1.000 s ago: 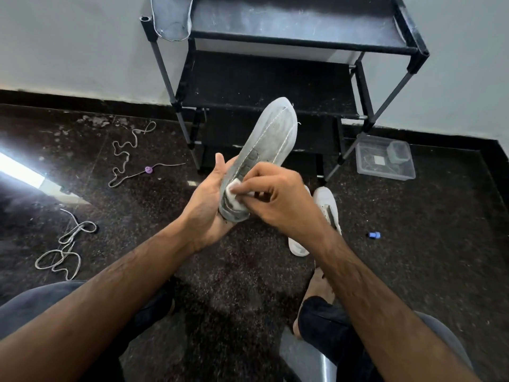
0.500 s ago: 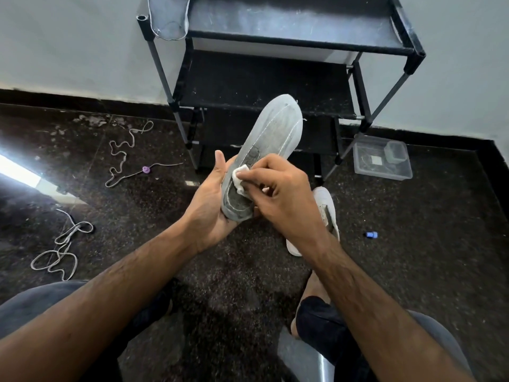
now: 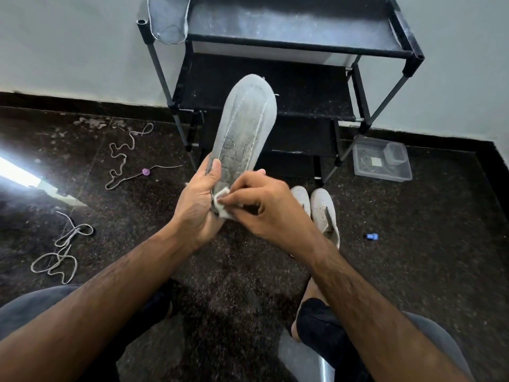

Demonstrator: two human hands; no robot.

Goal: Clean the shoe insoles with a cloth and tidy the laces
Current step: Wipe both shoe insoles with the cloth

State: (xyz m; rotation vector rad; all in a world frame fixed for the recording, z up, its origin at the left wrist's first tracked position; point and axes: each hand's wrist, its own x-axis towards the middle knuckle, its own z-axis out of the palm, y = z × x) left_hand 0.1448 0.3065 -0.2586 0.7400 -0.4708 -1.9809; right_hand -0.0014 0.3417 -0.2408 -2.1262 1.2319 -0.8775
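Left hand (image 3: 197, 208): closed round the heel end of the insole (image 3: 243, 128), thumb lying up its left edge, holding it tilted with the toe end pointing up and away toward the rack (image 3: 275, 86).
Right hand (image 3: 264, 208): fingers pinched shut on a small white cloth (image 3: 221, 201), pressing it against the heel end of the insole.
Insole: grey, with pale stitching and dark grime across the middle; held in the air in front of the rack.
Second insole (image 3: 168, 17): hangs over the rack's top left corner.
Shoes (image 3: 321, 210): a white pair on the floor (image 3: 427, 244), just behind the right hand.
Laces (image 3: 59, 252): one loose tangle on the floor at far left, another (image 3: 124, 158) nearer the rack.
Box (image 3: 381, 161): clear plastic, on the floor right of the rack.
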